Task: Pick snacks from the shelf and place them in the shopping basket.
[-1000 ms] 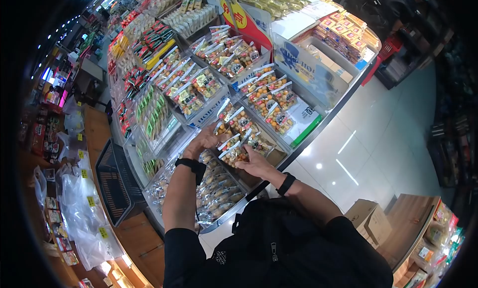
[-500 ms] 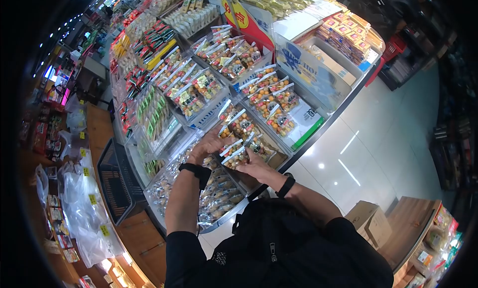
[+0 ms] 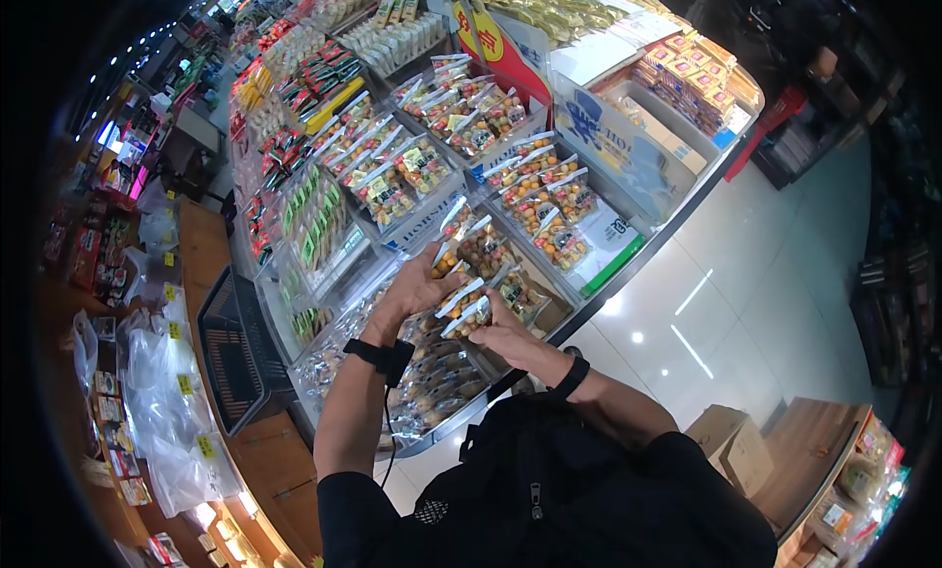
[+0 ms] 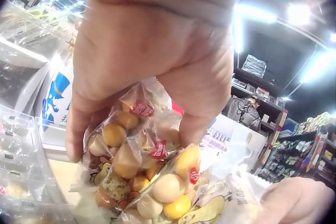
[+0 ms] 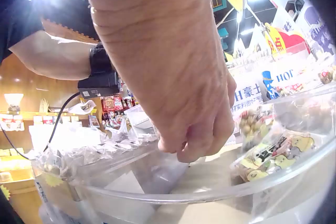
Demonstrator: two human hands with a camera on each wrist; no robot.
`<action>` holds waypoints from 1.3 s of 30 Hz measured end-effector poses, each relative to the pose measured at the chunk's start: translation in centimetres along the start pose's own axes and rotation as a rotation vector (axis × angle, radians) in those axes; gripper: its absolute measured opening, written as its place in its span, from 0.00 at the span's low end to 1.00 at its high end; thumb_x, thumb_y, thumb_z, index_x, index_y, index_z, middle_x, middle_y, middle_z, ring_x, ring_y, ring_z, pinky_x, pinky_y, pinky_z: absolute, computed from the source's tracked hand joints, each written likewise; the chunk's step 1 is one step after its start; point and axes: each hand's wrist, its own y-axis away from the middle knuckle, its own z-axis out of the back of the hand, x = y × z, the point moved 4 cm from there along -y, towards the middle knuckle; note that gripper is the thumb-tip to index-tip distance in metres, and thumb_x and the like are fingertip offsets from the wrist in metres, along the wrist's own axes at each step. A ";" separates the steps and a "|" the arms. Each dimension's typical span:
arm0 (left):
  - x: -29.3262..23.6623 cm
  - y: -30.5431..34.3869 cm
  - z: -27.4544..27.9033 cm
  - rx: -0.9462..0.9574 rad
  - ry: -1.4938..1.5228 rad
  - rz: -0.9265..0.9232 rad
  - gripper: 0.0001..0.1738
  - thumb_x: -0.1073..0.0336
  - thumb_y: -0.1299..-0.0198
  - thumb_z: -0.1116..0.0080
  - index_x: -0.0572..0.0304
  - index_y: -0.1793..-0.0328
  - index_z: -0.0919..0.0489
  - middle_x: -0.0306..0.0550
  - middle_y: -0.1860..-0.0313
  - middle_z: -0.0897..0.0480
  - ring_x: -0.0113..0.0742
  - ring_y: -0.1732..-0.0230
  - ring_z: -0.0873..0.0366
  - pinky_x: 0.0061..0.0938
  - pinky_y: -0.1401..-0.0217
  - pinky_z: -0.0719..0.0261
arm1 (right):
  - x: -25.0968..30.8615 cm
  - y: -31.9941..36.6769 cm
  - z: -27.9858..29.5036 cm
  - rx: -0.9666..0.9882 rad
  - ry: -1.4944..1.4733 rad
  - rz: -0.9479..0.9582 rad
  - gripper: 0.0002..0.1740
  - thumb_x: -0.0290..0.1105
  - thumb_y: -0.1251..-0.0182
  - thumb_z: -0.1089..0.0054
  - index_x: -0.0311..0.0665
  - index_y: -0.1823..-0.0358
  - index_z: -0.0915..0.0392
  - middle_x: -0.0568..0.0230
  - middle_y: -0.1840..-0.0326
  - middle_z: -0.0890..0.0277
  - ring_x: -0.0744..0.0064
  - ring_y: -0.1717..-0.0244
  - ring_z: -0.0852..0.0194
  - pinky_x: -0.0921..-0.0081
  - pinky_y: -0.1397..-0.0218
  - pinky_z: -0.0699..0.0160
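Note:
My left hand reaches down into a clear bin and grips a clear snack bag of round yellow, tan and speckled pieces, thumb on one side and fingers on the other. Another bag with a cartoon print sits against it. My right hand is at the bin's near side with its fingers curled, pinching the edge of the front bag. In the right wrist view, that hand hides what it pinches. More bags of the same kind lie behind both hands.
A bin of brown wrapped snacks adjoins on the left. Other bagged snacks fill bins behind. Clear plastic walls edge the bin. A black basket stands left of the display; a tiled floor lies right.
The left hand has moved farther over the bags. The front bags have shifted slightly and stand more tilted between the hands. The head view has turned a little.

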 end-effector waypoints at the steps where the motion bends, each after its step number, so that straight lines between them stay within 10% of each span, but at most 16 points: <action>1: -0.2 0.2 0.1 0.002 -0.038 0.026 0.32 0.53 0.42 0.33 0.64 0.39 0.30 0.51 0.53 0.18 0.36 0.52 0.23 0.32 0.47 0.25 | 0.0 0.0 0.0 0.008 -0.005 0.001 0.47 0.12 0.48 0.48 0.37 0.25 0.57 0.60 0.42 0.37 0.72 0.43 0.33 0.77 0.44 0.28; 12: -3.7 4.3 1.3 -0.160 -0.030 -0.198 0.30 0.55 0.40 0.37 0.63 0.38 0.31 0.56 0.55 0.17 0.40 0.54 0.20 0.35 0.50 0.24 | 1.7 1.2 -1.9 -0.068 0.213 0.264 0.45 0.15 0.48 0.49 0.33 0.26 0.54 0.56 0.42 0.36 0.68 0.44 0.32 0.75 0.40 0.31; 19: -7.1 9.5 3.2 -0.329 -0.283 -0.295 0.33 0.58 0.44 0.36 0.64 0.37 0.35 0.64 0.45 0.27 0.64 0.45 0.29 0.48 0.43 0.28 | 2.3 3.1 -4.9 -0.015 0.146 0.327 0.36 0.14 0.44 0.39 0.43 0.35 0.40 0.67 0.45 0.32 0.76 0.44 0.32 0.74 0.41 0.29; 34: -10.2 23.1 4.2 -0.588 -0.374 -0.320 0.33 0.61 0.44 0.35 0.67 0.37 0.36 0.64 0.40 0.31 0.63 0.43 0.33 0.47 0.42 0.30 | 3.2 10.5 -13.1 0.229 0.044 0.338 0.33 0.09 0.53 0.48 0.37 0.42 0.38 0.65 0.50 0.29 0.77 0.54 0.26 0.77 0.53 0.23; 39: -10.4 26.7 1.5 -0.629 -0.377 -0.196 0.32 0.59 0.42 0.36 0.65 0.37 0.35 0.63 0.39 0.31 0.62 0.42 0.33 0.45 0.41 0.30 | 0.2 13.0 -11.6 0.366 0.088 0.228 0.45 0.09 0.52 0.47 0.38 0.29 0.49 0.62 0.45 0.33 0.76 0.48 0.30 0.80 0.50 0.25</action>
